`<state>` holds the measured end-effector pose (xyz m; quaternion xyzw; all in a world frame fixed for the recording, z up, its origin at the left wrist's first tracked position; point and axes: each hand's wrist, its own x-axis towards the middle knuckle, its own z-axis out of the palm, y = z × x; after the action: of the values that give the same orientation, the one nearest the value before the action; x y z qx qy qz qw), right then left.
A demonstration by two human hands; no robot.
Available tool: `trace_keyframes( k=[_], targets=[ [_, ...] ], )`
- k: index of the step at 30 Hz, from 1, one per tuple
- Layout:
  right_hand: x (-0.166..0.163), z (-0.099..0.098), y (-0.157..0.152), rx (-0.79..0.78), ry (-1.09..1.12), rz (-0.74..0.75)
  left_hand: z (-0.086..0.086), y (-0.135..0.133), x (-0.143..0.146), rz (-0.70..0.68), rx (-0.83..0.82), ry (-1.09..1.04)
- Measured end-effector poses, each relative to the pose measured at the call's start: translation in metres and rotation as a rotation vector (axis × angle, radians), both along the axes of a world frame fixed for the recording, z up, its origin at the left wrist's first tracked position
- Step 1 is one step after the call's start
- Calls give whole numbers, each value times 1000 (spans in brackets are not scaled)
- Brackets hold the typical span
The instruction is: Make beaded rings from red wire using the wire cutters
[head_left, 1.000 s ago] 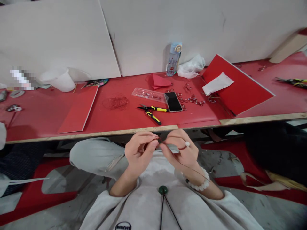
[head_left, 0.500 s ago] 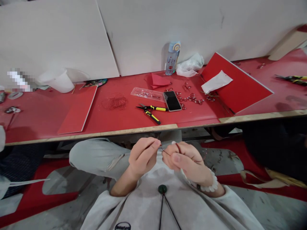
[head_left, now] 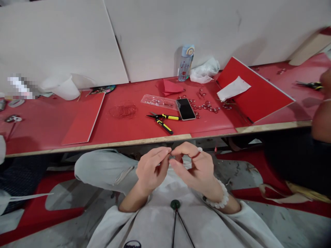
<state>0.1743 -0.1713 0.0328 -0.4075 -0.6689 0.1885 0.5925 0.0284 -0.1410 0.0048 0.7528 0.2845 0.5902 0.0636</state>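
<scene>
Two bare hands meet at the lower centre of the frame, in front of a pale grey top, with a very thin, dark reddish strand of wire or cord (head_left: 170,153) at their fingertips. So little of it shows that its material, shape and full length cannot be told. It should weigh next to nothing and, if it is wire like the loose tangle of fine red wire (head_left: 122,111) left of centre on the red tabletop (head_left: 144,132), be springy, bend easily and hold a kink. Sharp or repeated bending could weaken it, and so thin a thing could slip or roll between the fingers. The best hold is probably a light pinch with the finger pads, close to the part being shaped.

The left hand (head_left: 152,168) is nearly closed, thumb and index finger pinched together on the strand. The right hand (head_left: 195,168) is loosely curled, with space between its bent index finger and its thumb; the index fingertip is at the strand, but whether this hand grips it cannot be told. Beyond the hands, near mid-frame, lie spread black-and-yellow-handled pliers (head_left: 162,121), touched by neither.
</scene>
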Motion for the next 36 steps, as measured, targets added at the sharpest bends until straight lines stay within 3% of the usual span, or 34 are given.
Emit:
trace_keyframes(
  k=[5, 11, 22, 24, 27, 33, 36],
  targets=[
    [0, 2, -1, 79, -129, -78, -2, 1, 0, 3, 46, -19],
    [-2, -1, -4, 158, -118, -163, -2, 4, 3, -36, 106, -40],
    [-4, -7, -4, 156, -76, -117, 2, 0, 3, -14, 18, -46],
    [-5, -7, -4, 75, 1, -110, 2, 0, 4, 5, 43, -26],
    [-7, -4, -5, -177, 190, -62, 1, 0, 5, 46, 93, 18],
    [-4, 7, -1, -560, 564, 266, -5, 4, -1, 20, 179, 46],
    [-1, 9, -1, -648, 556, 360, -3, 7, -4, 16, 183, 35]
  ],
)
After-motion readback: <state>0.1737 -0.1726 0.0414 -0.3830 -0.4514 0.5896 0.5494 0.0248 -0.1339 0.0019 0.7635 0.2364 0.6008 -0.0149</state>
